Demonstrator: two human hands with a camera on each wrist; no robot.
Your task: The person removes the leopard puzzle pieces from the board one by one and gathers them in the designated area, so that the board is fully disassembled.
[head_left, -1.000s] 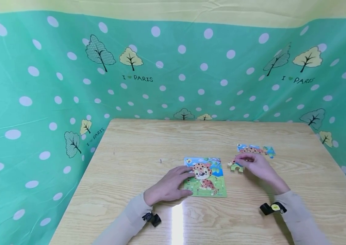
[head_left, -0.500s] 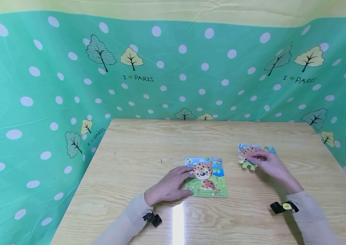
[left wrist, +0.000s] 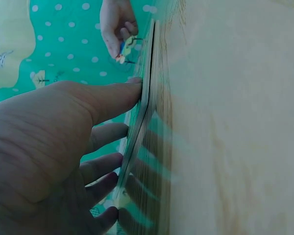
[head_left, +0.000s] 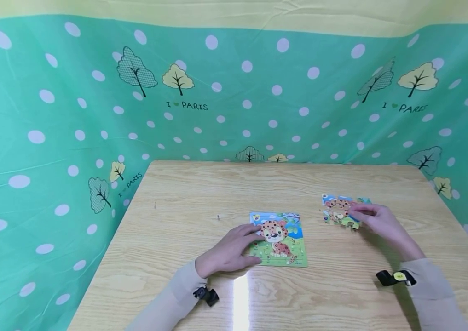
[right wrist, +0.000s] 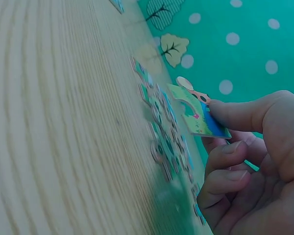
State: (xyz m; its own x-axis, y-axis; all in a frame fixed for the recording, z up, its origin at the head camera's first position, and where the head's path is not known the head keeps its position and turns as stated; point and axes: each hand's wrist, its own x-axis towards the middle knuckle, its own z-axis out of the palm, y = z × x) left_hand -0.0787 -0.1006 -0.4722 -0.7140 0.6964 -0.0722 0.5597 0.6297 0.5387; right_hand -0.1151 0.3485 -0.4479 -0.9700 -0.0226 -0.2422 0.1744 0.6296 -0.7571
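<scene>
My left hand point(head_left: 230, 250) rests on the left side of a square leopard-picture jigsaw board point(head_left: 293, 253). Its fingers lie over the board's edge, and in the left wrist view the thumb and fingertips touch that thin edge. Between thumb and fingers, my right hand point(head_left: 383, 226) pinches a jigsaw piece point(right wrist: 198, 117) with green, blue and a spotted orange part. The piece is raised close over several assembled jigsaw pieces point(head_left: 339, 202), which show a leopard head. The hand hides part of them on the right.
The wooden table point(head_left: 200, 193) carries everything. A tiny dark speck point(head_left: 218, 217) lies left of the board. A green dotted curtain point(head_left: 234, 115) hangs behind and at both sides. Black camera straps point(head_left: 395, 277) sit on both wrists.
My right hand has moved right with the pinched jigsaw piece, from beside the assembled pieces to over their lower right part. The left hand and the board have stayed put.
</scene>
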